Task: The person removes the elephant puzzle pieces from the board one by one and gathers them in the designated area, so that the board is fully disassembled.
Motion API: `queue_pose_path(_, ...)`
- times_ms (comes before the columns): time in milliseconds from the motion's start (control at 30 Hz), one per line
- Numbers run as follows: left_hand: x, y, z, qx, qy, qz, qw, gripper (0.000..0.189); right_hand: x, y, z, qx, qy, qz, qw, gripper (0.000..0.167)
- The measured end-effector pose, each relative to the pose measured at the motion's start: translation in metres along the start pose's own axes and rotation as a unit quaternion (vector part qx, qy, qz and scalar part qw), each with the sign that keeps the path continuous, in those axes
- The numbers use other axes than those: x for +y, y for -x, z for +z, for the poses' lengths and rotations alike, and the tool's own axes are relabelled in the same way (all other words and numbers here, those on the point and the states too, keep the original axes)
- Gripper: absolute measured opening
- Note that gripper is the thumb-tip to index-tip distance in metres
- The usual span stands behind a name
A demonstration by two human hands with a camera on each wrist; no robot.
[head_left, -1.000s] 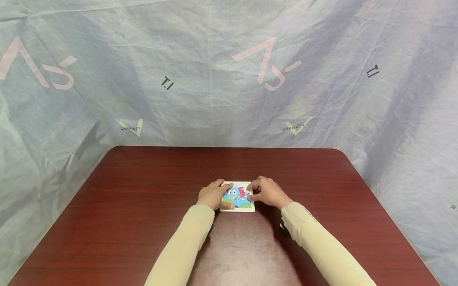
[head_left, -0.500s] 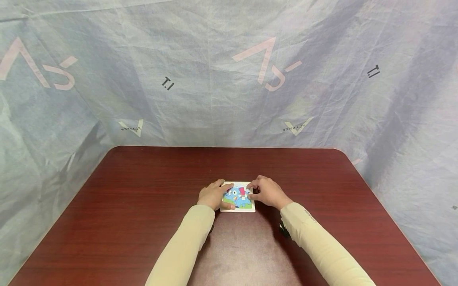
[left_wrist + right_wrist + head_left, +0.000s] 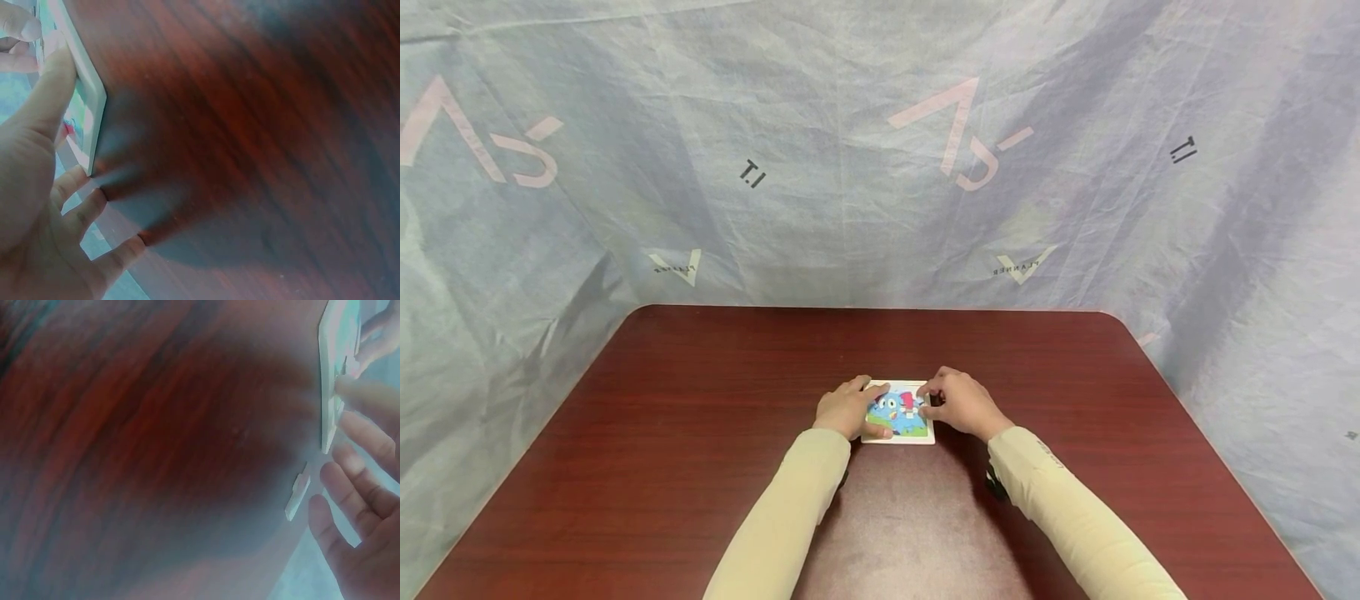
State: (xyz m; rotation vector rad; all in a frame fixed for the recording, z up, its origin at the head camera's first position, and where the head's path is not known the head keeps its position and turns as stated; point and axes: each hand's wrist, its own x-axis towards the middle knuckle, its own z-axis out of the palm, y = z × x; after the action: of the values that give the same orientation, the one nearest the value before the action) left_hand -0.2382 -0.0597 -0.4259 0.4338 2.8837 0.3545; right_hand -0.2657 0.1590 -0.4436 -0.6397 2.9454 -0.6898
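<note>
A jigsaw puzzle [image 3: 898, 427] in a white frame lies flat on the table, showing a blue cartoon animal on green. My left hand [image 3: 842, 410] rests over its left side, thumb and forefinger lying on the board. The left wrist view shows the other fingers spread straight, their tips on the table. At the right edge my right hand [image 3: 961, 405] pinches a small puzzle piece [image 3: 920, 402] between thumb and forefinger, mostly covered by them. Another loose puzzle piece [image 3: 299, 495] lies on the table under the right hand, visible only in the right wrist view.
The dark red wooden table [image 3: 715, 367] has rounded far corners. A grey fabric curtain [image 3: 850, 167] with printed letters hangs behind it and at both sides.
Almost nothing differs. The left hand and the board stay in place, while the right thumb and forefinger shift only very slightly at the board's right edge.
</note>
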Motion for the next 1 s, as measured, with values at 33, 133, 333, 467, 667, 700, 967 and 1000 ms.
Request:
queue_pose_path(33, 0.0, 0.0, 0.0, 0.001, -0.001, 0.002, 1.0, 0.077, 0.0, 0.0, -0.001, 0.001, -0.004, -0.002, 1.0, 0.024)
queue_pose_path(133, 0.001, 0.001, 0.0, 0.002, -0.002, 0.004, 1.0, 0.078, 0.0, 0.001, -0.004, 0.005, -0.02, -0.007, 0.9998, 0.024)
queue_pose_path(333, 0.001, 0.001, -0.001, 0.001, -0.004, 0.002, 1.0, 0.078, 0.001, 0.003, -0.013, 0.015, -0.014, -0.018, 0.9996, 0.027)
queue_pose_path(467, 0.0, 0.001, 0.0, 0.001, -0.004, 0.002, 1.0, 0.078, 0.004, 0.005, -0.02, 0.022, -0.01, -0.019, 0.9995, 0.028)
queue_pose_path(667, 0.001, 0.002, 0.0, 0.008, -0.002, 0.005, 1.0, 0.078, 0.011, 0.009, -0.03, 0.022, -0.024, -0.012, 0.9994, 0.027)
queue_pose_path(700, 0.001, 0.002, 0.0, 0.008, -0.001, 0.005, 1.0, 0.078, 0.013, 0.01, -0.032, 0.021, -0.028, -0.01, 0.9993, 0.026)
queue_pose_path(967, -0.002, -0.001, 0.003, 0.008, 0.004, 0.006, 0.9999, 0.079, 0.031, 0.016, -0.044, 0.027, -0.024, -0.008, 0.9993, 0.025)
queue_pose_path(1000, -0.002, -0.002, 0.004, 0.008, 0.003, 0.006, 0.9999, 0.079, 0.033, 0.016, -0.045, 0.028, -0.019, -0.01, 0.9994, 0.025)
